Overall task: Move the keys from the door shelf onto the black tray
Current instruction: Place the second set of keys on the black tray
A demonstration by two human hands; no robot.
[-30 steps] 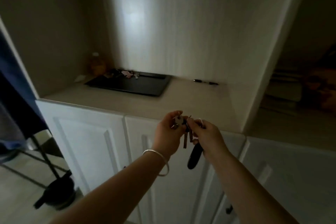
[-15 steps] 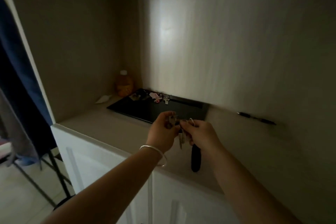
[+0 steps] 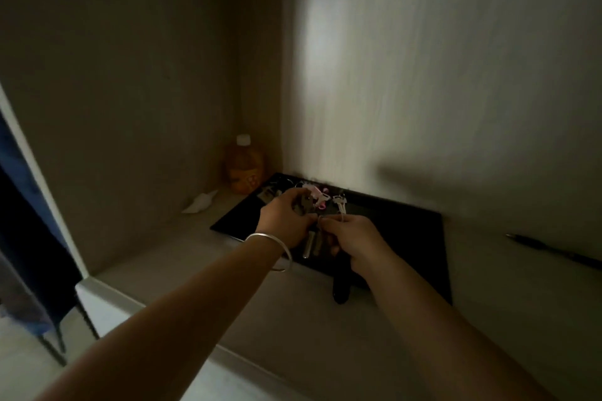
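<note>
A bunch of keys (image 3: 311, 242) with a long black fob (image 3: 340, 286) hangs between both my hands, above the near edge of the black tray (image 3: 407, 231). My left hand (image 3: 286, 220), with a silver bangle on its wrist, pinches the top of the bunch. My right hand (image 3: 353, 238) grips the key ring beside it. The tray lies flat on the shelf in the alcove. Other keys with pink tags (image 3: 314, 194) lie at the tray's far left corner.
An orange bottle (image 3: 242, 168) stands in the back left corner of the alcove, with a crumpled white paper (image 3: 200, 203) in front of it. A black pen (image 3: 553, 249) lies on the shelf at the right. White cabinet fronts run below the shelf edge.
Both hands have carried the bunch of keys forward, from in front of the cabinet doors to over the tray. The view has come closer to the alcove.
</note>
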